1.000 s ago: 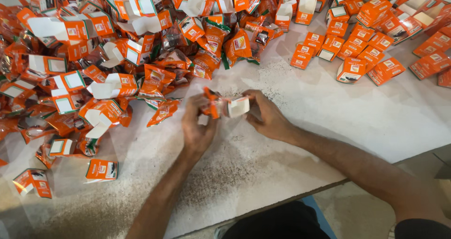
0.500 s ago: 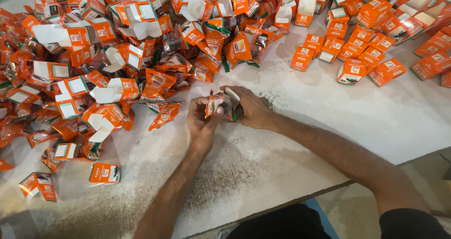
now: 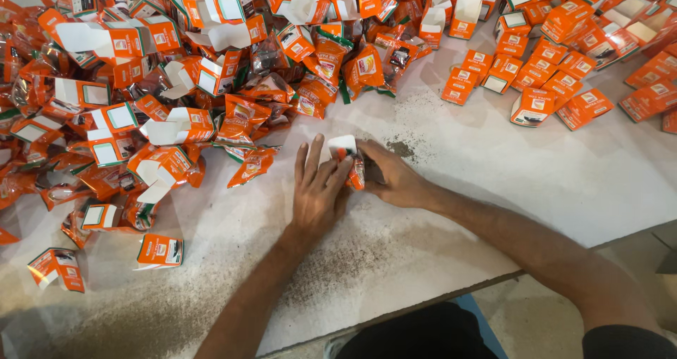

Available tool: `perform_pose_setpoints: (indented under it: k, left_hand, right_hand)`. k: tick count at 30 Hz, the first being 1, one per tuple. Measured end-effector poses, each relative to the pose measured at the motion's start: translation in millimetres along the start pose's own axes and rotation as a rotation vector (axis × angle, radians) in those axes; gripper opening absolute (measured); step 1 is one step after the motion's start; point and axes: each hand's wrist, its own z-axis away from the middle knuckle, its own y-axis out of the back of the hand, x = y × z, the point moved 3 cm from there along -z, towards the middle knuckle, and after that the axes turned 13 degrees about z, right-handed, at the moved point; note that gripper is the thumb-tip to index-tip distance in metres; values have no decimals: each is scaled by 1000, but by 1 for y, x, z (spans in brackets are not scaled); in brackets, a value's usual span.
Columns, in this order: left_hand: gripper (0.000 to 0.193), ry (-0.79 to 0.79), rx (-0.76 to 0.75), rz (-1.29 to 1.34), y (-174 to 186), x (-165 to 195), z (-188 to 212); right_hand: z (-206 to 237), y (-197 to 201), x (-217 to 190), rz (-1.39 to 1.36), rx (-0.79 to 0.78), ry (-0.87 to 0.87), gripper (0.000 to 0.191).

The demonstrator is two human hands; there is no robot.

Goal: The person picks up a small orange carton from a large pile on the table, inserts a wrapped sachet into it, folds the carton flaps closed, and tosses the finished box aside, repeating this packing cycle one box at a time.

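Both hands on one small orange carton (image 3: pixel 347 158) at the table's (image 3: pixel 493 183) middle. Left hand (image 3: pixel 319 190) lies flat over it, fingers extended; right hand (image 3: pixel 395 179) clasps its 3 o'clock side. Best to press squarely, keeping flaps aligned. The loose pile (image 3: pixel 211 70) sits at 11 o'clock.

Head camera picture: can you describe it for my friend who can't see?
Two bare hands, left hand and right hand, hold one small orange-and-white cardboard box over a white table dusted with dark powder. A big heap of orange boxes and packets fills the table's far side.
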Motion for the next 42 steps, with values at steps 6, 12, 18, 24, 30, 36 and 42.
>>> perform_pose_setpoints:
  k: [6,12,18,24,30,36,42]
  left_hand:
    - [20,270,43,70,-6,1,-2]
    - [19,653,120,270,-23,-15,-14]
    - [53,1045,218,764,-30,-47,3]
    - [24,968,259,741,-37,-52,2]
    - [33,1151,149,1501,-12,-44,3]
    - [13,1180,132,1243,-20,-60,2]
    - [29,253,250,413,-7,-24,-7]
  right_hand:
    - [-1,6,-16,33,31,29,64]
    - [-1,5,-17,79,66,40,68]
    - [5,-6,-2,-179,56,-110,74]
    - [14,-11,-7,170,73,37,68]
    - [8,-11,-16,497,87,146,57]
    - [6,-8,-18,365,154,193,53]
    - [2,-14,-7,172,13,-175,51]
